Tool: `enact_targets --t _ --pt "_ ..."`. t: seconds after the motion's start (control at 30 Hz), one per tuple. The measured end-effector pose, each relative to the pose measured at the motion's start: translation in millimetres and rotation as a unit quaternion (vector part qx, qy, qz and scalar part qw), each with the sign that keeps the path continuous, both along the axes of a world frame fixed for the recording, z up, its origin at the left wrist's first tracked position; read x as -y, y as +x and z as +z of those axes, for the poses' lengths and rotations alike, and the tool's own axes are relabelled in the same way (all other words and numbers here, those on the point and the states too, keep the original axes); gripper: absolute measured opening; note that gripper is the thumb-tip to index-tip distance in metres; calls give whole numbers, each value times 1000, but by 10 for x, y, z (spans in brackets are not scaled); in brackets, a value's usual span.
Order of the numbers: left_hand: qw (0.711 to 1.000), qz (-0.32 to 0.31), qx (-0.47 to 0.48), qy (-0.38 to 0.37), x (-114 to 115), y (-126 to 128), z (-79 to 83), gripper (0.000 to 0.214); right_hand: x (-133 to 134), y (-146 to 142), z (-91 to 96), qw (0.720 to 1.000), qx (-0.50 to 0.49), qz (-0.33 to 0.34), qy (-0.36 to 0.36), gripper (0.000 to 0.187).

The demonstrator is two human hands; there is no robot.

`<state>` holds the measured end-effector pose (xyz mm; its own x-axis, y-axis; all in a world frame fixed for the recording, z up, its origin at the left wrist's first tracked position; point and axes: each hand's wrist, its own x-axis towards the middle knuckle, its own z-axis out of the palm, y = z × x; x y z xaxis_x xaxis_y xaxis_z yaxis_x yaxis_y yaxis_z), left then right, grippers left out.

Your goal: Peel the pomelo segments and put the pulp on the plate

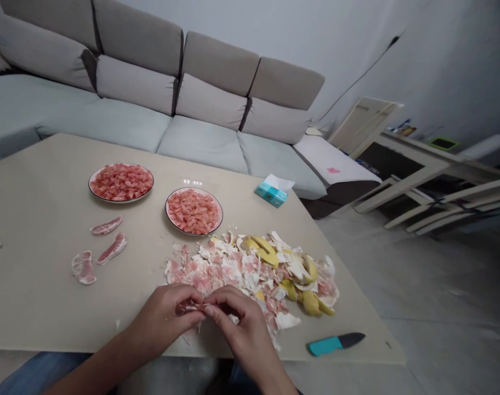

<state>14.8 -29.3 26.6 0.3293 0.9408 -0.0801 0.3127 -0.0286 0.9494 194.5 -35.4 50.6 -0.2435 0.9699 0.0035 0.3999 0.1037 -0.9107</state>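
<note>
Between my two hands, near the table's front edge, is a pink pomelo segment (pixel 188 308). My left hand (pixel 168 312) is closed around it, and the fingers of my right hand (pixel 237 318) pinch its membrane at the right end. Just beyond my hands spreads a heap of white and pink peelings (pixel 229 269), with yellow pomelo rind (pixel 262 249) on its right part. Three more pomelo segments (pixel 112 248) lie on the table to the left. Two plates hold peeled pink pulp: one plate (pixel 90 189) at the far left, the other plate (pixel 222 216) behind the heap.
A knife (pixel 326 345) with a turquoise handle and dark blade lies near the front right edge of the table (pixel 40 219). A blue tissue pack (pixel 272 192) sits at the back right. Behind the table runs a grey sofa (pixel 209 137); shelving (pixel 422 159) stands to the right.
</note>
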Motion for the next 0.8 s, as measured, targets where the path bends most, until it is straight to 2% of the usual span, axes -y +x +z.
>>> enact_targets --t 0.13,0.3,0.4,0.5,0.67,0.8 --pt "999 -42 11 13 -24 -37 37 13 -28 41 -49 992 -76 -1 -100 24" --pt "997 -71 16 19 -22 -51 74 12 -46 66 -124 941 -223 27 -251 41" --pt "997 -71 8 13 -14 -40 92 12 -30 60 -133 928 -247 24 -279 44" --pt "998 -67 -5 16 -17 -27 98 11 -6 46 -108 942 -222 19 -250 41" --pt "998 -49 -23 25 -33 -27 60 11 46 21 -51 983 -127 -80 -108 26" --pt "999 -17 -17 23 -39 -31 30 9 92 4 -64 998 -27 -54 -14 15"
